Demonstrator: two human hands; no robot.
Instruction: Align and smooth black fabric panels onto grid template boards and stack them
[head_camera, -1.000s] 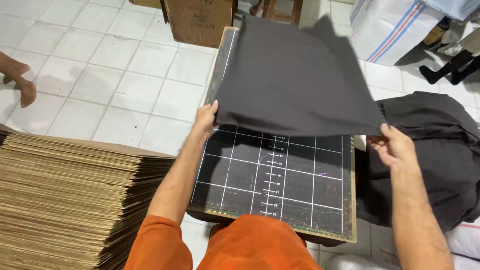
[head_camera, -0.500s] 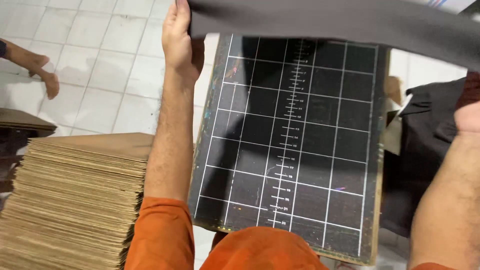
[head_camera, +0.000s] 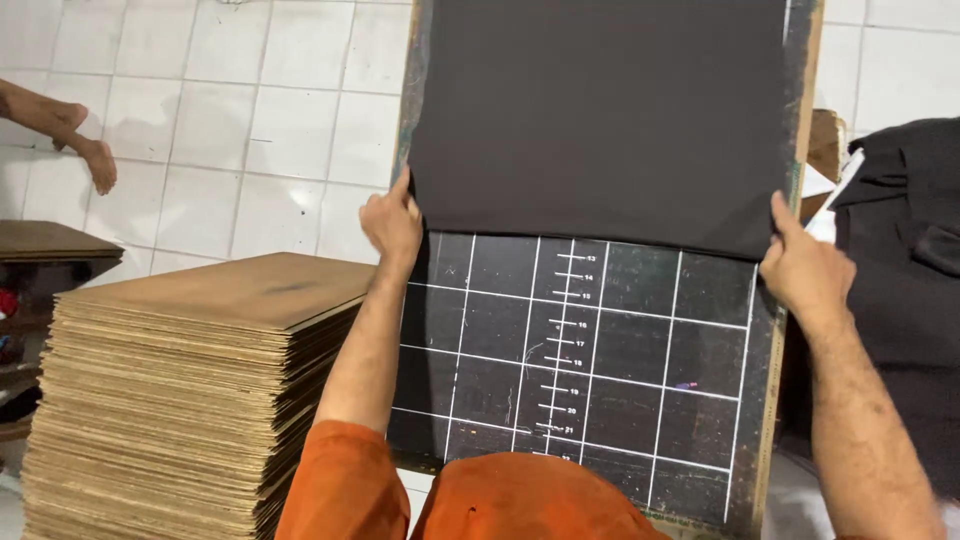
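Both arms stretched forward, bare forearms, orange sleeves at the shoulders. Left hand and right hand sit level, well apart, fingers pinched shut at each side.

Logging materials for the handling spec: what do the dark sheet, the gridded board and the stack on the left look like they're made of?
Dark sheet: probably matte woven fabric, lying limp and flat. Gridded board: rigid, dark painted face, worn wood-like edge. Stack: likely cardboard, brown thin sheets.
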